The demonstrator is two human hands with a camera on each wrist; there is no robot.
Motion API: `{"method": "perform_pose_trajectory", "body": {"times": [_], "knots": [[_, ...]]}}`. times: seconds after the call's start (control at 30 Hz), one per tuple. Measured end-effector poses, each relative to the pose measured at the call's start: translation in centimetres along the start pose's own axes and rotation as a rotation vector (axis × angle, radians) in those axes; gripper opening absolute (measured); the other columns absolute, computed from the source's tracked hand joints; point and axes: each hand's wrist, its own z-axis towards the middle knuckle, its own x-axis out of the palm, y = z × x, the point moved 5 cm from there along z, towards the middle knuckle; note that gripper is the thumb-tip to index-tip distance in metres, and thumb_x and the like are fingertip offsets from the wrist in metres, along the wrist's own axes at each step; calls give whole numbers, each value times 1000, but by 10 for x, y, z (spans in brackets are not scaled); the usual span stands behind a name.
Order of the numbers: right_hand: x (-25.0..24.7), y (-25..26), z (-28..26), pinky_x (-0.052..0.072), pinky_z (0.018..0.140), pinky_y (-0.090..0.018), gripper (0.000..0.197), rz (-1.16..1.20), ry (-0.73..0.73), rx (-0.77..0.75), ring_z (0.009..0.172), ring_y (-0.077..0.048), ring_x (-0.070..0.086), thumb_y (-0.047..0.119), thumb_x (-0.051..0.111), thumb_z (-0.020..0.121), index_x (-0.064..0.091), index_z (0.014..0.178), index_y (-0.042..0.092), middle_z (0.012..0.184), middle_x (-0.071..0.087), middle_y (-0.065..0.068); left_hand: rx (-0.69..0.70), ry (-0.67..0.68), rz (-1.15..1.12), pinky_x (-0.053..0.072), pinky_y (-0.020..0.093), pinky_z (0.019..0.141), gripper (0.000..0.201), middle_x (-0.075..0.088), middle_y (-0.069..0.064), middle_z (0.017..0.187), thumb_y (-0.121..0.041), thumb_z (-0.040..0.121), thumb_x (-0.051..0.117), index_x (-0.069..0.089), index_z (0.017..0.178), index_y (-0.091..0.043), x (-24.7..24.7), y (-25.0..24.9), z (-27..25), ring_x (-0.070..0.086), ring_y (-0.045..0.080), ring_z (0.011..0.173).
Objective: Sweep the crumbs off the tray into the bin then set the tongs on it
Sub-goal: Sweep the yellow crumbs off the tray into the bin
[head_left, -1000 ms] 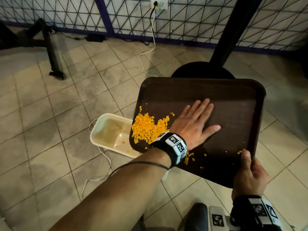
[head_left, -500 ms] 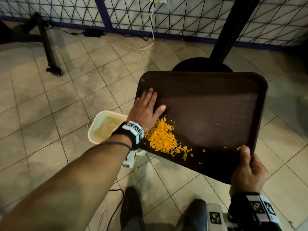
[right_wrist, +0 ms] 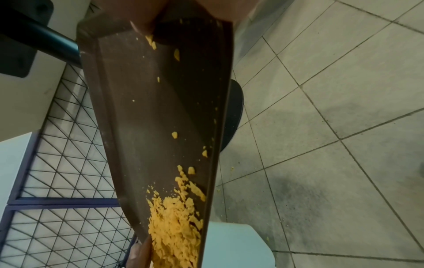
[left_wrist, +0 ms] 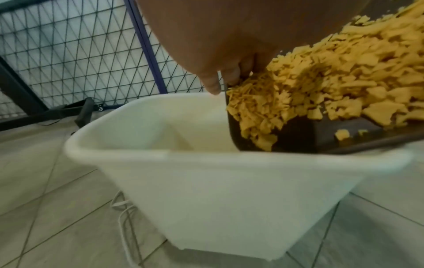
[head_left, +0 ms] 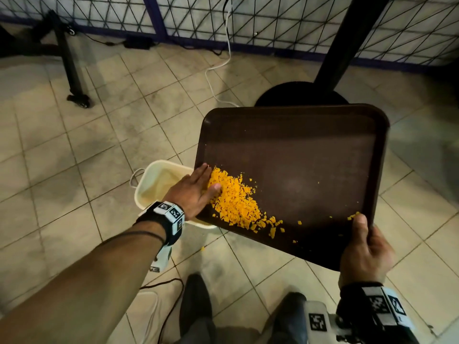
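Note:
A dark brown tray point(head_left: 310, 150) is held tilted above the tiled floor, its lower left corner over a cream bin point(head_left: 151, 184). A heap of orange crumbs point(head_left: 233, 202) lies near that corner, seen close in the left wrist view as crumbs point(left_wrist: 321, 87) above the bin point(left_wrist: 206, 190). My left hand point(head_left: 196, 189) lies flat with straight fingers at the tray's left edge, touching the heap. My right hand point(head_left: 365, 252) grips the tray's near right corner, thumb on top. In the right wrist view the tray point(right_wrist: 146, 108) slopes down to the crumbs point(right_wrist: 174, 230). No tongs are in view.
A black table pedestal point(head_left: 300, 95) and its post stand behind the tray. A wire-grid fence point(head_left: 273, 18) runs along the back, with a white cable point(head_left: 218, 63) on the floor. A black stand leg point(head_left: 72, 73) is at left. A few crumbs lie on the floor tiles.
My left hand has swept from the tray's middle to its left edge and down beside the heap. The crumb heap has shifted along the tray's lower left part. The right hand kept its grip.

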Motion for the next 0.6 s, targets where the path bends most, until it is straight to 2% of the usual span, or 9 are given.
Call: {"method": "perform_pose_trajectory", "body": {"times": [0.07,0.13,0.2,0.27,0.43,0.5,0.6], "knots": [[0,2,0,42,54,-4,23,-16,-3,-8,57,7,54,28,51,101,64,84,18,58,62,25,-13,-54,-20,23,44,117,78,-3,-13,164,-74,91,4,3,157,-32,-4,3,-5,20,22,148],[3,7,-2,42,53,-3,21,-30,6,-14,57,10,55,26,51,101,65,94,13,60,63,25,-9,-144,-71,16,38,117,73,-3,-12,164,-69,95,9,4,157,-30,-16,-5,-2,11,15,150],[5,11,-3,40,51,-3,23,-43,17,-19,55,10,54,26,50,101,65,95,10,60,64,18,33,-210,-99,6,33,116,70,-7,-12,164,-64,98,11,3,157,-29,-29,-21,5,1,10,150],[8,17,-4,38,49,-2,25,-57,29,-20,54,11,54,26,49,102,64,94,8,60,63,12,95,-236,-84,2,32,119,70,-10,-10,164,-63,99,12,1,157,-27,-36,-38,13,-4,9,150],[11,16,-4,40,48,-2,28,-60,50,-7,53,13,54,28,49,102,67,103,6,75,60,1,194,-174,-28,2,35,122,73,-12,-9,164,-67,97,10,-2,157,-27,-17,-55,13,-7,10,150],[12,14,-3,42,50,-5,27,-69,50,-2,52,11,53,29,49,102,67,101,9,77,60,-4,141,-124,-25,1,36,122,74,-15,-9,163,-67,96,9,-5,157,-27,-2,-40,8,-7,10,150],[11,6,1,46,56,-17,30,-77,42,-9,59,0,53,35,51,100,66,84,15,72,57,-3,7,-47,-8,2,38,122,79,-13,-5,164,-70,93,1,-5,157,-24,6,-7,2,-8,15,150]]}}
